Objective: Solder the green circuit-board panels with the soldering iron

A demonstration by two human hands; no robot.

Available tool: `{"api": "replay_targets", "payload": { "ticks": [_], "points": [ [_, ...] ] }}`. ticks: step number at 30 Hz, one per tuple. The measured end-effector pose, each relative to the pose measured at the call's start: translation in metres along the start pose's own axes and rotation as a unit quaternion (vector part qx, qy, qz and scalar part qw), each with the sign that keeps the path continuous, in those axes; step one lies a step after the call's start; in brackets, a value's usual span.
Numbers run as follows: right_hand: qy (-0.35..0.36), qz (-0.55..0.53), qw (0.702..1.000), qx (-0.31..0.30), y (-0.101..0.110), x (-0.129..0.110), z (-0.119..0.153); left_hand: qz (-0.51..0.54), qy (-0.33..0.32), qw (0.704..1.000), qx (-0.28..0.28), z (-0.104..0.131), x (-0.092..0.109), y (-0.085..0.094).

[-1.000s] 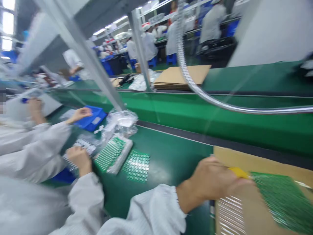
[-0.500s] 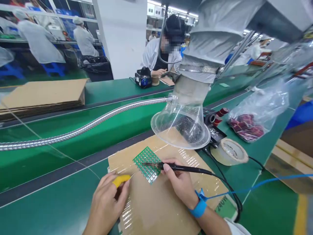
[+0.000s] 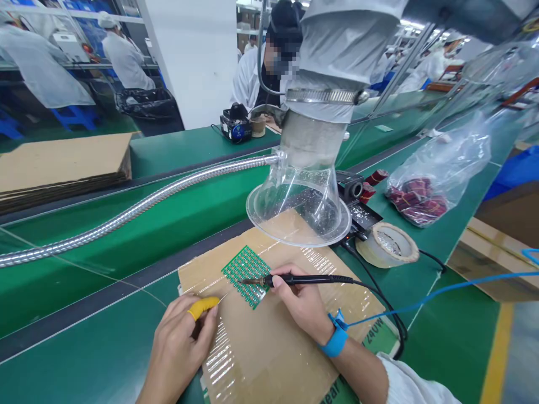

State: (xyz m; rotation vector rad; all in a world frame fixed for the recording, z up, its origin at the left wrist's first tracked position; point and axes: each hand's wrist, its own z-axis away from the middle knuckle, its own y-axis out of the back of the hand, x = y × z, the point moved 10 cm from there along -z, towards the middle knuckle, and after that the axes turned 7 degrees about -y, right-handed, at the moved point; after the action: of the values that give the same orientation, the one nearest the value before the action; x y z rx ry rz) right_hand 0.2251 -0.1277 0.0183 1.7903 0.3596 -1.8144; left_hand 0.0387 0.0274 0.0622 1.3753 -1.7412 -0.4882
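A green circuit board (image 3: 244, 266) with rows of small pads lies on the taped cardboard sheet (image 3: 269, 348). My right hand (image 3: 298, 300) grips a soldering iron (image 3: 290, 279) like a pen, its tip over or on the board's lower left part; contact cannot be made out. My left hand (image 3: 181, 339), with a yellow finger cot (image 3: 202, 307) on one finger, pinches a thin solder wire (image 3: 224, 297). The short wire end points toward the board's lower left edge, and a long strand trails off to the left. On my right wrist is a blue strap (image 3: 334, 339).
Above the board hangs a clear fume hood (image 3: 298, 219) with a metal hose (image 3: 168, 191). To the right are a tape roll (image 3: 387, 245), the iron's cable and a bag of dark red bundles (image 3: 421, 196). Cardboard sheets (image 3: 63, 168) lie left; a co-worker (image 3: 248, 78) sits opposite.
The whole view has shifted, so the scene sits further left and higher. The iron's tip is slightly lower on the board. Both hands keep their holds.
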Motion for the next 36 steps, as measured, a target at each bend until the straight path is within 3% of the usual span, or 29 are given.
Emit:
{"api": "replay_targets", "payload": {
  "ticks": [20,24,29,36],
  "points": [
    [-0.004,-0.012,1.0,-0.005,-0.001,0.003,-0.001,-0.045,-0.01,0.999,0.009,-0.004,0.005,0.001],
    [-0.012,-0.026,1.0,-0.008,-0.002,0.001,-0.001,-0.047,0.008,0.999,0.005,-0.003,0.002,-0.001],
    [-0.038,-0.094,0.995,-0.021,-0.005,0.006,-0.001,-0.071,0.061,0.995,0.045,0.002,-0.009,0.008],
    [-0.029,-0.067,0.997,-0.032,-0.007,0.008,-0.002,-0.071,0.05,0.996,0.014,0.003,-0.009,-0.001]
  ]
}}
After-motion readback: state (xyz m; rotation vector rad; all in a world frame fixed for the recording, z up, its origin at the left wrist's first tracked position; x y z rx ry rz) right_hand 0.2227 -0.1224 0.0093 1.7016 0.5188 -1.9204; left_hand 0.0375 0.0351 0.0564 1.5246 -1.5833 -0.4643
